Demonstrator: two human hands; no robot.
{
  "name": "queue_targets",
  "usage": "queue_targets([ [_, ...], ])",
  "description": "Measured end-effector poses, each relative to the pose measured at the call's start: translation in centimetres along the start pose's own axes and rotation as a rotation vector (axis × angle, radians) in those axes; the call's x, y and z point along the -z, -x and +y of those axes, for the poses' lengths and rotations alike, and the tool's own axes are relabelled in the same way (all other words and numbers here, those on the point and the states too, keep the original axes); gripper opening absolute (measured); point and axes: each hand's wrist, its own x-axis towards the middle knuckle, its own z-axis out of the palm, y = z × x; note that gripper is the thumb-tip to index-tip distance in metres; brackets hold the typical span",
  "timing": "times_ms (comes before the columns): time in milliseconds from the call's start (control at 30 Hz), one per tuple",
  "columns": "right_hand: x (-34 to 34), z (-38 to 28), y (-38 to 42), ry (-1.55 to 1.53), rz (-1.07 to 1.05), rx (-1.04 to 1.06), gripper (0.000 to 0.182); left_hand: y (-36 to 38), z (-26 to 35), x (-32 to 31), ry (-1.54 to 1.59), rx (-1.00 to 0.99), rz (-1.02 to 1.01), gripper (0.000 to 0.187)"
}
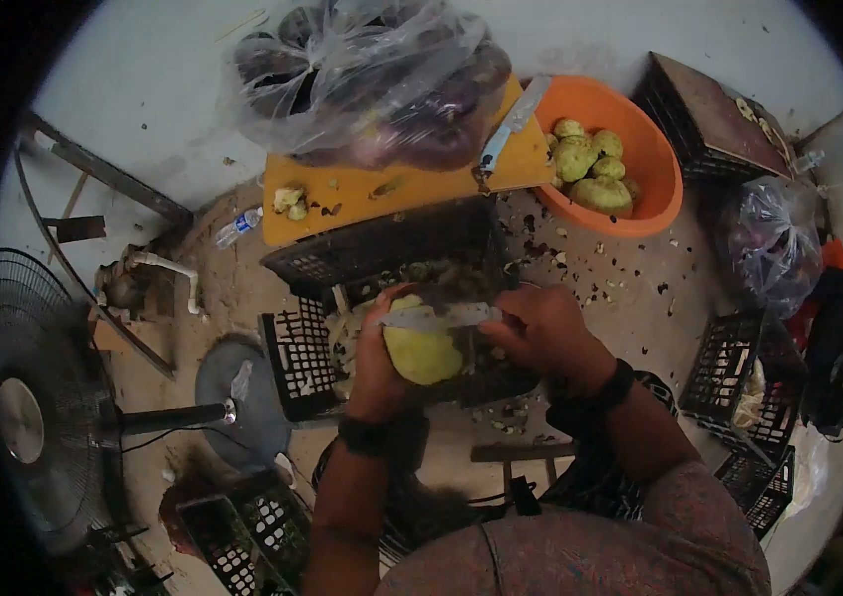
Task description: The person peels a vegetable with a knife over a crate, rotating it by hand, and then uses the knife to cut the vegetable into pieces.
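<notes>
The left hand (379, 353) gripped one peeled, pale yellow-green round fruit (422, 353) from the side, above a black slatted plastic crate (382, 253). The right hand (540, 328) was closed on the handle of one knife with a bright steel blade (436, 317), which lay flat across the top of the fruit. Each wrist carried one dark band.

Behind the crate, one orange rectangular cutting board (391, 189) carried a clear plastic bag of dark purple produce (367, 79), a second knife with a blue handle (513, 124) and a few pale scraps. One orange round plastic basin (655, 164) held about six peeled yellow-green pieces. At least five black crates were in view.

The surface was a stained concrete floor (620, 298) strewn with dark peel fragments. One standing electric fan (34, 417) occupied the left side, one plastic bottle (238, 227) lay near the board, and a second bag (774, 243) lay at the right.
</notes>
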Motion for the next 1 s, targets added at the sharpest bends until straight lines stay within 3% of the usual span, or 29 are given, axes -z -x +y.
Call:
queue_targets([
  [33,-0.2,0.3,0.1,-0.008,0.012,0.017,0.024,0.1,0.3,-0.1,0.102,0.083,0.032,0.029],
  [167,-0.1,0.2,0.3,-0.025,-0.012,-0.010,0.025,-0.7,-1.9,1.4,0.111,-0.009,-0.016,0.029],
  [233,-0.4,-0.3,0.3,-0.027,-0.041,0.012,0.026,-1.1,-2.6,2.0,-0.619,-0.224,0.031,0.029],
  [267,-0.7,-0.6,0.3,-0.031,-0.069,0.033,0.029,-1.0,-2.8,2.2,-0.619,-0.223,0.034,0.029],
  [333,-0.5,-0.9,0.1,-0.042,-0.084,0.033,0.029,-0.8,-2.8,2.0,0.109,0.127,-0.004,0.031],
  [367,-0.2,-1.0,0.1,-0.050,-0.094,0.035,0.030,-0.9,-2.9,1.9,0.115,0.125,-0.003,0.031],
  [433,-0.1,-0.7,0.1,-0.052,-0.092,0.057,0.030,-0.9,-2.9,1.8,-0.248,-0.038,-0.008,0.032],
  [467,-0.1,-0.6,0.1,-0.056,-0.087,0.078,0.031,-0.8,-2.8,1.6,-0.245,-0.040,-0.006,0.032],
  [533,0.2,-0.5,0.2,-0.070,-0.101,0.046,0.030,-0.3,-2.0,0.8,0.119,0.127,0.036,0.033],
  [733,0.1,0.6,0.6,-0.062,-0.092,0.004,0.029,0.2,-0.7,0.4,-0.095,-0.006,-0.193,0.036],
  [867,0.3,1.2,0.4,-0.035,-0.083,0.042,0.030,-0.1,-0.8,0.5,-0.039,-0.051,-0.207,0.035],
  [1000,0.3,1.3,0.5,-0.016,-0.120,0.031,0.029,-0.3,-1.0,0.5,0.032,0.086,-0.118,0.035],
])
